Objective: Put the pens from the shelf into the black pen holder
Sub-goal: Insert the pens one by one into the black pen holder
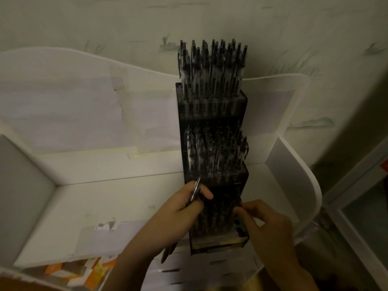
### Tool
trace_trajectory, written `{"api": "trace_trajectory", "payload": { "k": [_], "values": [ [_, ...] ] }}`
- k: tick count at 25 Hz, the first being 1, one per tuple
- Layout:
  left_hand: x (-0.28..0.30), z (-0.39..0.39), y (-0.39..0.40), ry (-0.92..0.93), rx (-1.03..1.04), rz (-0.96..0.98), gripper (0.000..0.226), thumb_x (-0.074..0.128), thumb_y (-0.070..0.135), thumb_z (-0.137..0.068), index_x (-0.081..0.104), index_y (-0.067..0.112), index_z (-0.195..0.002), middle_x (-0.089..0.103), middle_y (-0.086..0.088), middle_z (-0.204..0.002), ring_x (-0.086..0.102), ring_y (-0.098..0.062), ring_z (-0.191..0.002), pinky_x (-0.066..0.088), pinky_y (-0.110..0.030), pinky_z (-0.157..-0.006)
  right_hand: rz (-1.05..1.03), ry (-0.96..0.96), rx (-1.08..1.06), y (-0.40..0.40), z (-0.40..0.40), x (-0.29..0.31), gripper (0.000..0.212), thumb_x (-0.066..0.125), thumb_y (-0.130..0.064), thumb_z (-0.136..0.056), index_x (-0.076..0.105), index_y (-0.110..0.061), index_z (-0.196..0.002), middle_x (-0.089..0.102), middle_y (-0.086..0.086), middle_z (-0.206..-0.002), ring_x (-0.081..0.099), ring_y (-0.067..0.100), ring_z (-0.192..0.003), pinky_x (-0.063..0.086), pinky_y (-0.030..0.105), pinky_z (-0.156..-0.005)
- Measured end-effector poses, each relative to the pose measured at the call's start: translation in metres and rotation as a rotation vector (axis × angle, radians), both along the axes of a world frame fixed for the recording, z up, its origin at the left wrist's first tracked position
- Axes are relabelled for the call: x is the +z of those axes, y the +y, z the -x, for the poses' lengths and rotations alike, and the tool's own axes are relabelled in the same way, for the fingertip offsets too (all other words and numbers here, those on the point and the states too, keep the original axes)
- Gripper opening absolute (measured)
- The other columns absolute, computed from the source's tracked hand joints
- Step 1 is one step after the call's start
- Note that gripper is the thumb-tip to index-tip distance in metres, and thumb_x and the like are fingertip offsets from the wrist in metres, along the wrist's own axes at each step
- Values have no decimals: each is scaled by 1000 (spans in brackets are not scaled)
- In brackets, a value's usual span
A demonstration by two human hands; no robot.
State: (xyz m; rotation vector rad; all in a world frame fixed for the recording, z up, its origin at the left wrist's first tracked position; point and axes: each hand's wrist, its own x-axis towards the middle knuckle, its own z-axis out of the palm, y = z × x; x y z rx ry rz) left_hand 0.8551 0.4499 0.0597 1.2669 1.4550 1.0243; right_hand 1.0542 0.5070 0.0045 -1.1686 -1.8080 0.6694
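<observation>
A: Where do we stand? The holder (212, 164) rises in three tiers on the white shelf (117, 198), and the top and middle tiers look packed with pens.

B: Our left hand (184, 204) has its fingers curled round one pen (194, 192), and a dark end below the wrist suggests we may be carrying more; we cannot be sure in this light. The pen's long axis runs from low left to high right, its upper end pointing toward the middle tier.

A: And the right hand (260, 217)?

B: It sits at the right edge of the lowest tier, fingertips pinched together. Whether they grip a pen there or only steady the holder, we cannot tell; the spot is too dark.

A: So which relation matters for the next move?

B: The free holes. We judge they lie in the lowest tier, just right of and below the left hand, with a few open ones visible near the right hand. The held pen leans across them, so we would need to bring it upright over a hole before it goes down. The left hand is nearer.

A: Any writing?

B: None we can read, neither on holder nor pens.
</observation>
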Motion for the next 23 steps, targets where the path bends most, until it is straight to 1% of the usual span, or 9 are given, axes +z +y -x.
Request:
{"api": "trace_trajectory", "payload": {
  "k": [3,6,8,11,14,16,18,20,23],
  "values": [
    [-2,-2,0,-67,-18,4,35,37,7,-98,59,33,-100,41,6,-61,36,-7,-50,33,-24,-51,22,-30,29,-1,2,-15,17,79,-13,-75,67,-24,-76,65,-21,-67,63,-9,-71,45,2,-62],
    [-3,-4,-1,-72,-42,13,32,38,10,-98,57,34,-102,42,10,-59,37,-7,-51,34,-26,-53,33,-15,38,0,2,-13,17,80,-15,-74,70,-26,-81,65,-22,-73,62,-10,-75,47,5,-68],
    [-1,-7,-3,-30,-50,7,28,40,15,-98,55,39,-104,43,12,-62,39,-6,-54,36,-26,-56,-14,-19,22,-1,0,-2,19,80,-22,-73,70,-26,-89,65,-19,-77,61,-4,-78,47,8,-69],
    [4,-13,-5,53,-85,-17,28,40,16,-100,45,41,-113,44,6,-75,42,-5,-62,40,-26,-63,-129,29,22,-5,1,25,18,74,-37,-81,71,-23,-93,60,-15,-75,57,6,-74,44,12,-64],
    [8,-23,-4,137,-145,-49,28,40,17,-101,35,38,-119,54,-4,-88,50,-8,-70,47,-33,-67,-20,184,147,-14,11,50,20,65,-45,-80,72,-29,-91,65,-12,-79,62,10,-76,46,12,-64],
    [9,-31,-4,180,-177,-71,29,42,23,-101,31,38,-123,62,-2,-100,62,-16,-82,54,-40,-78,56,227,209,-16,17,54,21,70,-46,-76,73,-29,-88,68,-12,-81,64,9,-79,47,11,-66],
    [10,-38,-4,185,-195,-64,30,42,25,-100,30,37,-125,63,3,-104,65,-14,-90,56,-39,-83,120,267,206,-16,19,55,21,79,-42,-74,74,-25,-86,70,-12,-81,67,7,-80,49,12,-69],
    [10,-39,-4,170,-192,-45,30,45,22,-99,32,35,-123,62,4,-98,63,-13,-80,55,-35,-76,232,371,179,-14,14,59,19,76,-34,-71,75,-21,-84,73,-9,-78,69,7,-78,53,15,-67],
    [12,-36,-6,193,-133,-39,15,48,20,-96,40,30,-104,51,4,-78,46,-6,-62,43,-29,-60,307,601,55,-9,-1,72,20,71,-25,-68,71,-11,-82,75,-1,-73,72,14,-68,54,15,-60]
  ]
}}
